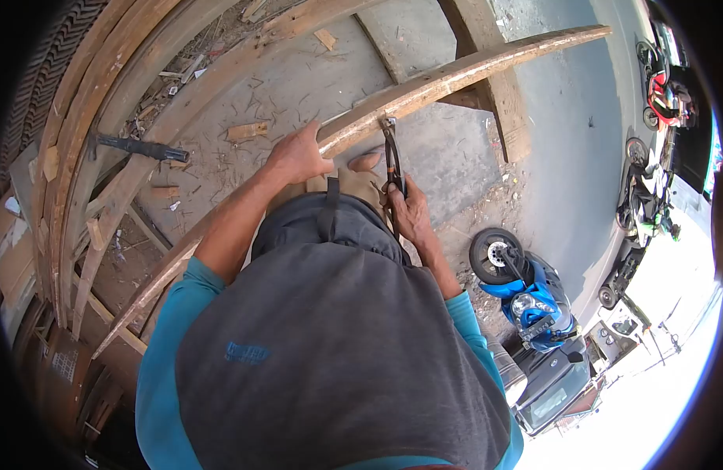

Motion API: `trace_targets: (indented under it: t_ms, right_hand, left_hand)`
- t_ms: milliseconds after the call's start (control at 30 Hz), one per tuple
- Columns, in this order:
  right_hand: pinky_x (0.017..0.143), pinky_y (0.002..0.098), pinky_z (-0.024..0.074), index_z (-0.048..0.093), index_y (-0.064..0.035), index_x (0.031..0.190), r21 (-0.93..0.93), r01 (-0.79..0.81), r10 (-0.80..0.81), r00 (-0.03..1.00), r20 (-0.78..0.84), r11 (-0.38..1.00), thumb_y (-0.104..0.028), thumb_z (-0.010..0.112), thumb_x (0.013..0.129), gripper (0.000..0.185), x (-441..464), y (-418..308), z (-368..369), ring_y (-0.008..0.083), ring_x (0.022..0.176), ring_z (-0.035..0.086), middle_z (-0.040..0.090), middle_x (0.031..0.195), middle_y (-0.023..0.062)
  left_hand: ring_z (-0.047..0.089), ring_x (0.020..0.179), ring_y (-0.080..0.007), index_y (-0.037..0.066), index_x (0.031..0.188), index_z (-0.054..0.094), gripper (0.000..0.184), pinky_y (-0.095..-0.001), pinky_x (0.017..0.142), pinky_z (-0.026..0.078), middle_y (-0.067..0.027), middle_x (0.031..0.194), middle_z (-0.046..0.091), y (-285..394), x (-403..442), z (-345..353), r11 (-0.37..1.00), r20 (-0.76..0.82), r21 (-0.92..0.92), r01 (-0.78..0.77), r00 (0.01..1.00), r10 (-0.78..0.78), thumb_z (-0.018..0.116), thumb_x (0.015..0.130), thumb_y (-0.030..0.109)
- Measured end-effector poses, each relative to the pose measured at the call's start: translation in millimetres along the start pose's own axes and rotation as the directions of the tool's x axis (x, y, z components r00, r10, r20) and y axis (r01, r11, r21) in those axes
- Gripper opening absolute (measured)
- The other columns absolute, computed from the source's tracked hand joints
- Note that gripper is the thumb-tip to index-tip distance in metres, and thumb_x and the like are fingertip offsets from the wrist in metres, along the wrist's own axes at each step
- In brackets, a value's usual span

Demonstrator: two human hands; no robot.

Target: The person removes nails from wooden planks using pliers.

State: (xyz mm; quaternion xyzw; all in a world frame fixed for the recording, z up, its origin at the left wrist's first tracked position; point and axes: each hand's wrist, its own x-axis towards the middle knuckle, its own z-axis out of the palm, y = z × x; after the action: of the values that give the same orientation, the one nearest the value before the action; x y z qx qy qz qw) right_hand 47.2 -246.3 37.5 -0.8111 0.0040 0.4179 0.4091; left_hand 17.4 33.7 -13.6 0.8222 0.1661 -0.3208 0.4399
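A long wooden plank with a rough, pale edge runs across in front of my body. My left hand is wrapped round it, thumb on the near side. In my right hand is a pair of long-handled pincers, held upright by the dark handles. The metal jaws are at the plank's near edge, a little right of my left hand; whether they grip a nail is too small to tell. On the timbers to the left lies a hammer with a dark handle.
Several long timbers are stacked on the left. Wood scraps and scattered nails litter the concrete floor. A crossing beam lies beneath the plank's right part. A blue motorcycle stands at right, with more motorcycles beyond the road.
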Motion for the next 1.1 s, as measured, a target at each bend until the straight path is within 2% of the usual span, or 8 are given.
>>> trace_targets:
  t_ms: [33, 100, 167, 433, 600, 900, 967, 1100]
  right_hand:
    - [0.073, 0.0347, 0.056, 0.058, 0.002, 0.129, 0.007, 0.001, -0.001, 1.0, -0.015, 1.0, -0.023, 0.053, 0.106, 0.034, -0.7, -0.5, -7.3, 0.0191, 0.082, 0.071, 0.071, 0.093, 0.0121]
    - [0.081, 0.0349, 0.0594, 0.051, 0.0048, 0.143, 0.267, 0.02, -0.006, 0.999, -0.052, 0.964, -0.021, 0.05, 0.105, 0.046, -4.7, 0.7, -24.0, 0.0213, 0.09, 0.073, 0.071, 0.104, 0.0154]
    - [0.087, 0.0366, 0.0602, 0.045, 0.0052, 0.15, 0.255, -0.025, 0.038, 0.998, -0.047, 0.967, -0.014, 0.047, 0.101, 0.053, -6.8, -6.8, -46.4, 0.0246, 0.098, 0.074, 0.071, 0.111, 0.0185]
    - [0.084, 0.0419, 0.0564, 0.055, 0.0027, 0.138, -0.098, -0.082, 0.076, 0.995, -0.066, 0.992, -0.018, 0.046, 0.094, 0.05, 2.3, -26.9, -97.7, 0.0303, 0.092, 0.076, 0.072, 0.101, 0.0245]
    - [0.087, 0.053, 0.0513, 0.056, 0.0028, 0.136, -0.452, -0.037, 0.026, 0.999, -0.032, 0.891, -0.016, 0.047, 0.095, 0.045, 2.0, -36.8, -110.8, 0.0501, 0.098, 0.068, 0.067, 0.098, 0.0364]
    - [0.088, 0.058, 0.0486, 0.057, 0.0056, 0.125, -0.573, -0.074, 0.118, 0.992, 0.04, 0.816, -0.013, 0.048, 0.096, 0.035, 7.1, -82.5, -118.7, 0.0533, 0.1, 0.063, 0.065, 0.1, 0.0384]
    - [0.086, 0.0583, 0.049, 0.057, 0.0071, 0.122, -0.578, -0.042, 0.09, 0.995, 0.054, 0.815, -0.012, 0.047, 0.097, 0.032, 7.1, -76.9, -116.1, 0.0548, 0.097, 0.062, 0.065, 0.099, 0.0389]
    - [0.084, 0.0579, 0.0503, 0.053, 0.0096, 0.128, -0.567, 0.016, -0.019, 1.0, 0.001, 0.824, -0.015, 0.051, 0.101, 0.037, 5.2, -50.1, -104.2, 0.0554, 0.099, 0.063, 0.065, 0.099, 0.0399]
  left_hand:
    - [0.067, 0.109, -0.0442, -0.003, 0.129, 0.056, 0.074, -0.0483, 0.094, 0.053, -0.028, 0.115, 0.069, -3.5, 1.7, 6.5, 1.0, -0.086, 0.024, -0.008, 0.996, 0.01, 0.081, 0.07, 0.035]
    - [0.068, 0.107, -0.0432, -0.002, 0.124, 0.06, 0.075, -0.0472, 0.09, 0.053, -0.0267, 0.11, 0.07, -2.3, 1.1, 16.9, 0.999, -0.166, 0.048, -0.023, 0.986, 0.031, 0.084, 0.068, 0.043]
    - [0.068, 0.105, -0.0427, -0.001, 0.122, 0.059, 0.071, -0.0486, 0.09, 0.053, -0.026, 0.108, 0.07, 0.5, -5.2, 24.2, 0.995, -0.273, 0.089, -0.032, 0.96, 0.056, 0.083, 0.074, 0.045]
    - [0.066, 0.101, -0.0443, 0.0, 0.12, 0.057, 0.065, -0.053, 0.087, 0.051, -0.0249, 0.105, 0.067, 5.1, -13.6, 44.2, 0.967, -0.427, 0.24, -0.082, 0.886, 0.181, 0.083, 0.08, 0.044]
    - [0.064, 0.103, -0.0428, 0.002, 0.119, 0.057, 0.063, -0.052, 0.088, 0.05, -0.0229, 0.105, 0.065, 6.2, -13.6, 51.5, 0.961, -0.473, 0.266, -0.07, 0.86, 0.194, 0.084, 0.078, 0.042]
    - [0.062, 0.107, -0.0404, 0.005, 0.125, 0.054, 0.067, -0.0504, 0.092, 0.048, -0.02, 0.11, 0.064, 12.5, -19.8, 55.3, 0.948, -0.5, 0.314, -0.056, 0.839, 0.215, 0.088, 0.073, 0.031]
    - [0.062, 0.113, -0.0365, -0.003, 0.139, 0.049, 0.083, -0.0477, 0.093, 0.047, -0.0205, 0.122, 0.061, 13.2, -18.7, 54.4, 0.948, -0.447, 0.318, -0.017, 0.879, 0.165, 0.089, 0.072, 0.025]
    - [0.062, 0.113, -0.0367, -0.002, 0.139, 0.049, 0.083, -0.0478, 0.092, 0.047, -0.0194, 0.121, 0.061, 13.3, -19.4, 51.4, 0.949, -0.442, 0.314, -0.018, 0.882, 0.162, 0.089, 0.071, 0.025]
